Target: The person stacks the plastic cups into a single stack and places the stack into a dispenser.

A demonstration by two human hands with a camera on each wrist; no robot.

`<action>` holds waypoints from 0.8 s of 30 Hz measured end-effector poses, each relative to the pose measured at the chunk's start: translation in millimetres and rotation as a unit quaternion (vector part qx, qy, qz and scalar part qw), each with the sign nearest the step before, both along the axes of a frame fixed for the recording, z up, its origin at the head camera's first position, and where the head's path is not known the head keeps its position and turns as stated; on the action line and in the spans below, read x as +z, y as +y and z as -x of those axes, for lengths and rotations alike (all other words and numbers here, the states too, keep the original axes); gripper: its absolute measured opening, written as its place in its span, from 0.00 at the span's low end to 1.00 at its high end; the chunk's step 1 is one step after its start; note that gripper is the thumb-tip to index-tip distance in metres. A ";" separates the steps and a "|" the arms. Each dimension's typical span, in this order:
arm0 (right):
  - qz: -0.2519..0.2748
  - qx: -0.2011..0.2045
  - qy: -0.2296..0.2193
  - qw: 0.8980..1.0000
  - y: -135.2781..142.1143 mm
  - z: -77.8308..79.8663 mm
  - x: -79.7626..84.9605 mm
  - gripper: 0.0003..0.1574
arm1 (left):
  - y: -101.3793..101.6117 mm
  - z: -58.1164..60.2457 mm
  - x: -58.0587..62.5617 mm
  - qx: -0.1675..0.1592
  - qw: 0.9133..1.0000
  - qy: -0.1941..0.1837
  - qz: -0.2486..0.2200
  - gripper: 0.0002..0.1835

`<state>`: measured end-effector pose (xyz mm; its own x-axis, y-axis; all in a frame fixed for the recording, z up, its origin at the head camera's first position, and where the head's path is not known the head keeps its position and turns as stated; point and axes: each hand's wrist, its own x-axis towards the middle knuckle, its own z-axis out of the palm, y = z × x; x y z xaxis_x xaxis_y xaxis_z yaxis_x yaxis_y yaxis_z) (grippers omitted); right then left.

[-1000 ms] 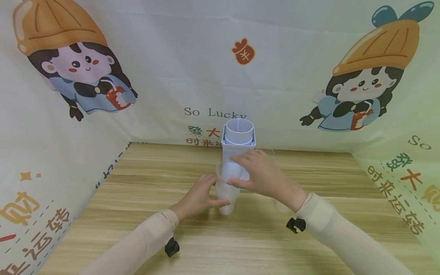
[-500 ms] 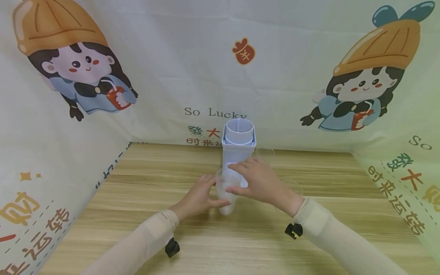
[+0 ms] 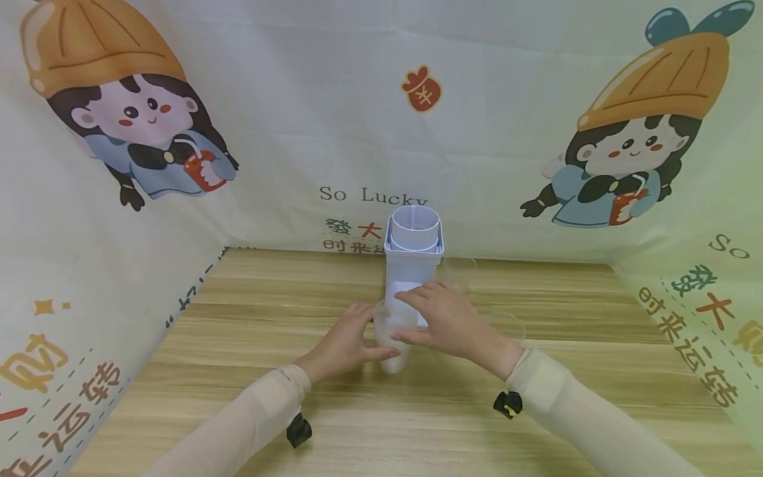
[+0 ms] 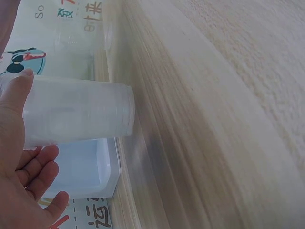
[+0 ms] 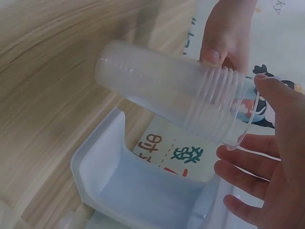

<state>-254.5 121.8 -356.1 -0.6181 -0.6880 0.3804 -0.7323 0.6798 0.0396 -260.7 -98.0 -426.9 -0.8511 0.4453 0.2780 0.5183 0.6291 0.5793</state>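
Observation:
A nested stack of clear plastic cups [image 3: 391,361] stands upright on the table before a white dispenser [image 3: 411,268] with a round tube in its square top. My left hand [image 3: 340,348] grips the stack's side, its thumb across the near face. At the top, my right hand [image 3: 450,324] holds the rim of the uppermost cup between thumb and fingers. Several closely spaced rims show on the cup stack [image 5: 147,81] in the right wrist view. The dispenser [image 4: 78,169] lies just behind the stack in the left wrist view.
Clear cups stand to the right of the dispenser, one rim [image 3: 461,266] behind my right hand and another rim [image 3: 508,324] by the right wrist. A printed cloth [image 3: 286,132] closes off the back and sides of the wooden table [image 3: 381,424].
My right hand has come down with the upper cup, which sits lower in the stack now. The left hand holds its place. The right-hand cup rim beside the wrist shows more.

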 end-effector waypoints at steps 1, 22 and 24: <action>0.000 -0.001 0.000 1.000 0.1 -0.1 -0.6 0.39 | 0.0 -0.2 0.2 0.000 1.000 -0.003 0.001 0.38; 0.009 -0.011 0.001 1.000 0.4 -1.6 -10.3 0.39 | 0.4 -2.3 1.1 0.008 1.000 -0.006 0.010 0.40; 0.010 -0.012 0.001 1.000 0.3 -1.1 -11.4 0.39 | 0.3 -2.3 1.0 0.009 1.000 -0.007 0.011 0.40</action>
<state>-253.3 122.1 -367.6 -0.6339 -0.6649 0.3951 -0.7152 0.6984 0.0278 -258.4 -97.7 -425.9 -0.8628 0.4361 0.2556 0.4986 0.6505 0.5729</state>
